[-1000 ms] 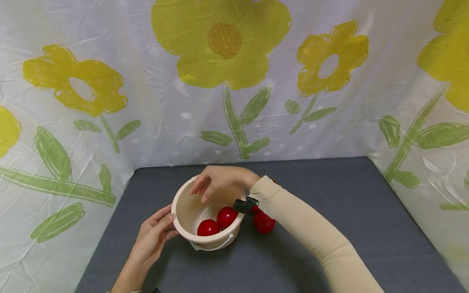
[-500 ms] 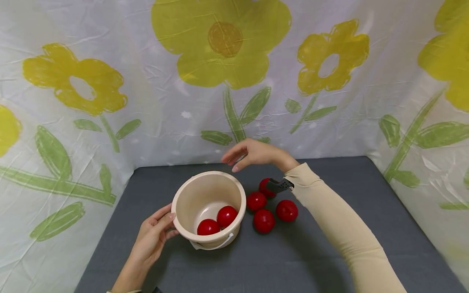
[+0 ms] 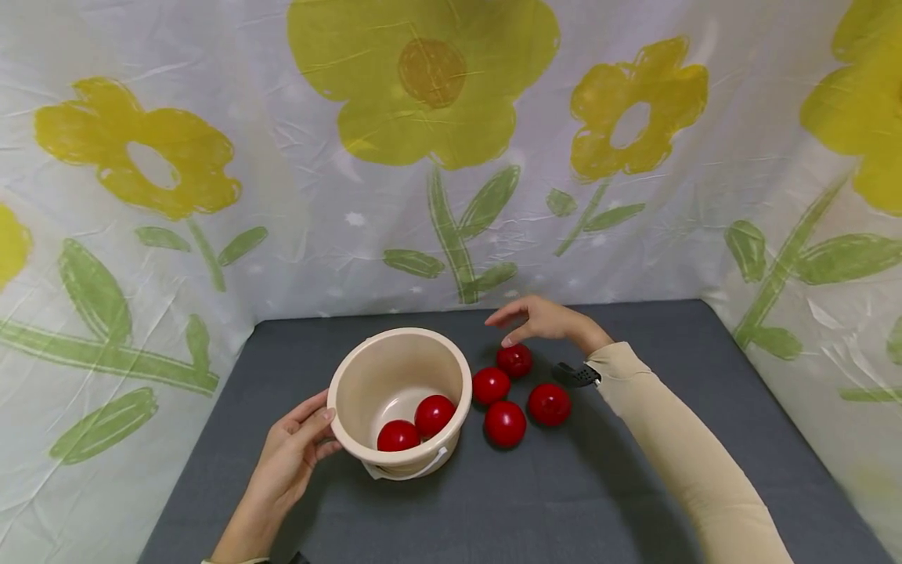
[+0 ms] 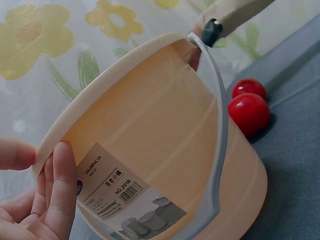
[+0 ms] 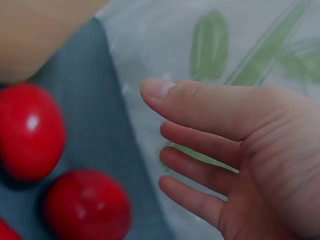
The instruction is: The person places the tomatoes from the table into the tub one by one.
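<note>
The right hand [image 3: 546, 321] hovers open above the far ball [image 3: 515, 359], fingers loosely spread and slightly bent, holding nothing; the thumb tip hangs just over the ball's top, and whether it touches cannot be told. In the wrist view the fingers [image 5: 200, 142] are plainly apart with an empty palm, two balls below them. The left hand [image 3: 292, 462] rests against the near-left wall of the bucket [image 3: 352, 407], its fingers lying fairly straight along the wall [image 4: 62, 185] and the thumb at the rim, steadying rather than clasping.

Four red balls sit on the grey mat [image 3: 634, 486] just right of the bucket: the far one under the right hand, one [image 3: 491, 385] almost touching the bucket, one [image 3: 505, 424] nearer, one [image 3: 550, 404] to the right. Two more [image 3: 416, 427] lie inside the bucket.

The balls look glossy, hard and light, probably hollow plastic: smooth enough to slip or roll away at a nudge, so a grasp from above, with fingers and thumb spread around the widest part, seems safest. The bucket looks like thin, light plastic, likely to slide unless held.
</note>
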Motion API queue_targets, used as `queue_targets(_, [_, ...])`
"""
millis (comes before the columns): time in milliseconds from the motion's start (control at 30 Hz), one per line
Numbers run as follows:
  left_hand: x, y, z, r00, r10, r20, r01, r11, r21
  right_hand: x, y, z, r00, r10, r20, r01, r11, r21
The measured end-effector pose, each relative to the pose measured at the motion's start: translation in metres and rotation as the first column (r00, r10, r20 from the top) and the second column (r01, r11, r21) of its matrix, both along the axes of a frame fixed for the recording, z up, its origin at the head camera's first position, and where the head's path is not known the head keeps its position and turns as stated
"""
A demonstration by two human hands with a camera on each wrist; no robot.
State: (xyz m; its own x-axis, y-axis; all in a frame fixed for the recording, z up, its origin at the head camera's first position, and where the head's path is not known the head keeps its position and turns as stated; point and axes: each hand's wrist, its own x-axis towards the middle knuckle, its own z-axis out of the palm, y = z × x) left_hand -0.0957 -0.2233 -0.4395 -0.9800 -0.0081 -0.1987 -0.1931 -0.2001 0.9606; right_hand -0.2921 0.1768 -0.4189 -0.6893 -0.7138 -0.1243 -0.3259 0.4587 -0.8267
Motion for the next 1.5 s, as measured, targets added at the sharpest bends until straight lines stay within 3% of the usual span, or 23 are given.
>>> queue_targets(167, [0.0,0.0,0.0,1.0,0.003,-0.003,-0.003,1.0,-0.007,0.002,0.008,-0.027,0.998,-0.039,0.056,0.038,0.999,0.025])
queue_targets(400, [0.0,0.003,0.0,1.0,-0.002,-0.001,0.002,1.0,-0.012,0.008,0.012,-0.05,0.998,-0.053,0.034,0.05,0.995,0.086])
queue_targets(667, [0.002,0.002,-0.001,0.999,-0.027,-0.047,0.027,1.0,0.003,0.011,0.013,-0.065,0.995,-0.086,0.059,0.079,0.99,0.118])
queue_targets(900, [0.001,0.002,-0.001,0.998,-0.025,-0.052,0.026,0.999,0.019,0.013,0.015,-0.065,0.994,-0.104,0.041,0.098,0.988,0.116])
queue_targets(1067, [0.001,0.002,-0.001,0.998,-0.022,-0.057,0.023,0.999,0.024,0.012,0.015,-0.052,0.993,-0.12,-0.006,0.12,0.984,0.131])
queue_targets(1500, [0.001,0.001,-0.001,0.999,-0.003,-0.038,0.004,1.0,0.009,0.004,-0.007,0.032,0.994,-0.068,-0.083,0.071,0.997,0.038])
